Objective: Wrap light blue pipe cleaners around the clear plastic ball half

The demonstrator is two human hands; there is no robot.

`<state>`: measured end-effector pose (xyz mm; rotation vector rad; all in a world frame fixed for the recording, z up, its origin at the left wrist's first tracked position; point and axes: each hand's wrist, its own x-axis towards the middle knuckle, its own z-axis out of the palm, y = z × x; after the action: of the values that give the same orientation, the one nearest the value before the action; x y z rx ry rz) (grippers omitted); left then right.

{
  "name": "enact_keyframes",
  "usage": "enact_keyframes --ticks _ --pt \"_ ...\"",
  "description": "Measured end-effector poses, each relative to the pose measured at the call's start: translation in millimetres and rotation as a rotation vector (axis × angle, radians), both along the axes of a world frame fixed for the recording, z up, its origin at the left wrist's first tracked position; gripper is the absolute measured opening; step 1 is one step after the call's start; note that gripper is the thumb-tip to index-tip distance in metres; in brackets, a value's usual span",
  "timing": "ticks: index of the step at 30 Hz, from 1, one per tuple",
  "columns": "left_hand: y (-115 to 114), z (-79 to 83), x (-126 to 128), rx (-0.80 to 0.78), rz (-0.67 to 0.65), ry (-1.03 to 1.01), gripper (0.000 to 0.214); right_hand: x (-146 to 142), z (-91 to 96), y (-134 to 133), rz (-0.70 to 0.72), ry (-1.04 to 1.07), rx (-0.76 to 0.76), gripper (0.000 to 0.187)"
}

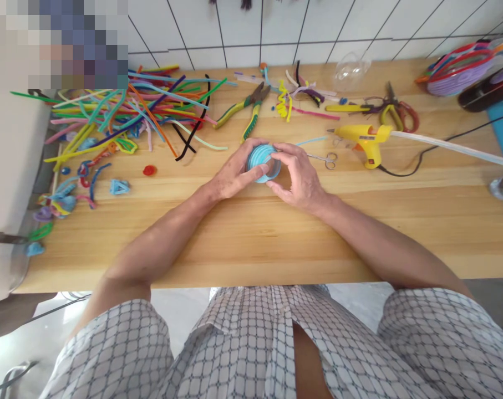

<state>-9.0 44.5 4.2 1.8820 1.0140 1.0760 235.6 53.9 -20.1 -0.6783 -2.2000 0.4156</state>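
Both my hands hold a light-blue pipe-cleaner coil over the middle of the wooden table. The coil is wound in rings into a rounded shape, and its right side looks clear, like a plastic shell. My left hand wraps round its left side, with the thumb across the front. On the right, my right hand curves its fingertips against the rim, the index finger above and the thumb below. A thin blue strand lies just beyond my right hand, near small scissors.
A heap of colourful pipe cleaners spreads at the back left. Green-yellow pliers lie behind my hands. To the right are a yellow glue gun with its black cord, larger scissors and a clear plastic ball.
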Motion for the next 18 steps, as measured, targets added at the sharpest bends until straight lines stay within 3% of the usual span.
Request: enact_keyframes --ticks 11,18 --pt "0.7 -6.3 -0.8 0.026 0.011 0.045 0.073 1.1 4.8 -2.6 -0.008 -0.025 0.064 0.064" --pt "1.2 -8.6 -2.4 -0.006 -0.005 0.022 0.073 0.4 4.6 -3.5 -0.033 -0.042 0.021 0.061"
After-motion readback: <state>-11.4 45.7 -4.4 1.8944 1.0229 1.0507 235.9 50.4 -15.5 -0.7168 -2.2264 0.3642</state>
